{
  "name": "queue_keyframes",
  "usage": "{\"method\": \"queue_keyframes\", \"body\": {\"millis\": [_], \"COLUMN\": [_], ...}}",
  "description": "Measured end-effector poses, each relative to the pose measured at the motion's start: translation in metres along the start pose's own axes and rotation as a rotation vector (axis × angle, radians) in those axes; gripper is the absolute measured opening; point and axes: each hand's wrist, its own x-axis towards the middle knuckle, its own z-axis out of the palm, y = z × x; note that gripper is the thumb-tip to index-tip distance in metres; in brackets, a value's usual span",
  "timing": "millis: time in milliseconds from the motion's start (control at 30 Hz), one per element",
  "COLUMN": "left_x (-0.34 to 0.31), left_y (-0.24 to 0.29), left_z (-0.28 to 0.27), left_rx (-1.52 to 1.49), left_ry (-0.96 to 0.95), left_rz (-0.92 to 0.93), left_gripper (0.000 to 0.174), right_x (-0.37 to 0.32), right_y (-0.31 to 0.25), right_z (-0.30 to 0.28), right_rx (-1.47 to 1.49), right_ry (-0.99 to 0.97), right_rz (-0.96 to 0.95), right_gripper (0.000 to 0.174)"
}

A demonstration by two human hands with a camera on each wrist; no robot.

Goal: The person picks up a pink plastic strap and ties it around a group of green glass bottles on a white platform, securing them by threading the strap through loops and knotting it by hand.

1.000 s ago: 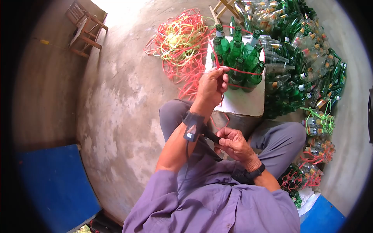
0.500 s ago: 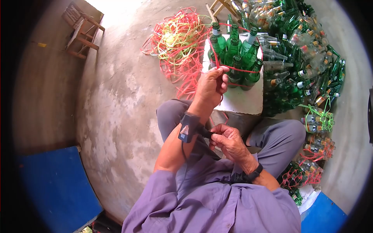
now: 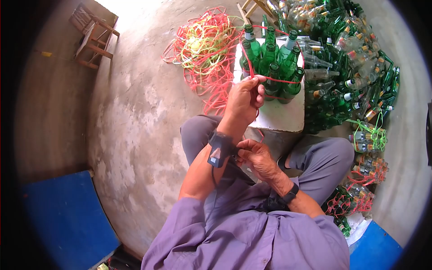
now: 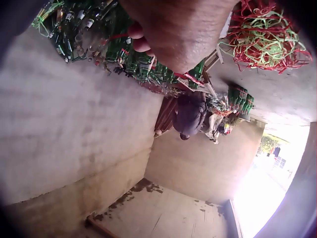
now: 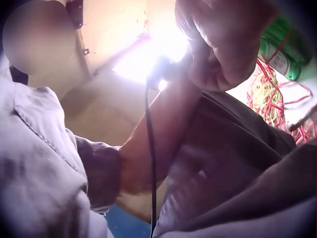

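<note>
My left hand (image 3: pixel 245 100) pinches a red plastic strap (image 3: pixel 283 81) between thumb and forefinger. That strap loops around a group of green glass bottles (image 3: pixel 271 53) standing upright on a white-topped stool (image 3: pixel 281 118). On my left wrist sits a small black camera (image 3: pixel 218 152) with a cable. Right beside it, my right hand (image 3: pixel 263 163) pinches the end of its black wristband (image 3: pixel 234 154), partly hidden by the fingers. In the right wrist view the right hand (image 5: pixel 225 42) overlaps the left forearm. The left hand (image 4: pixel 181 29) fills the top of the left wrist view.
A tangle of red and yellow-green strap (image 3: pixel 204 45) lies left of the stool. Loose bottles (image 3: pixel 333 81) are heaped on the right, with tied bundles (image 3: pixel 369 139) nearer. A wooden chair (image 3: pixel 95 42) and a blue panel (image 3: pixel 67 218) are on the left. Another person (image 4: pixel 190 116) appears farther off.
My right hand has moved left and up to the left wrist, bringing the wristband's stretched-out end in against it. The left hand keeps its pinch on the red strap, nearly still.
</note>
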Motion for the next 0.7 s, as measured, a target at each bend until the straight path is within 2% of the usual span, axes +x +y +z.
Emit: {"method": "queue_keyframes", "body": {"millis": [333, 500, 633, 700], "left_x": [-0.001, 0.003, -0.002, -0.005], "left_y": [-0.001, -0.008, -0.012, -0.016], "left_z": [-0.003, 0.004, 0.009, 0.014], "left_rx": [-0.011, 0.026, 0.257, 0.479], "left_ry": [-0.052, -0.002, -0.034, -0.033], "left_rz": [-0.015, -0.015, 0.062, 0.108], "left_gripper": [0.02, 0.016, 0.016, 0.017], "right_x": [0.008, -0.002, -0.007, -0.008], "right_y": [0.0, -0.003, -0.004, -0.004], "right_z": [0.005, 0.012, 0.011, 0.012], "right_rx": [-0.01, 0.016, 0.115, 0.115], "right_ry": [-0.032, 0.021, 0.028, 0.023], "right_rz": [0.034, 0.023, 0.043, 0.039], "right_gripper": [0.013, 0.009, 0.009, 0.009]}}
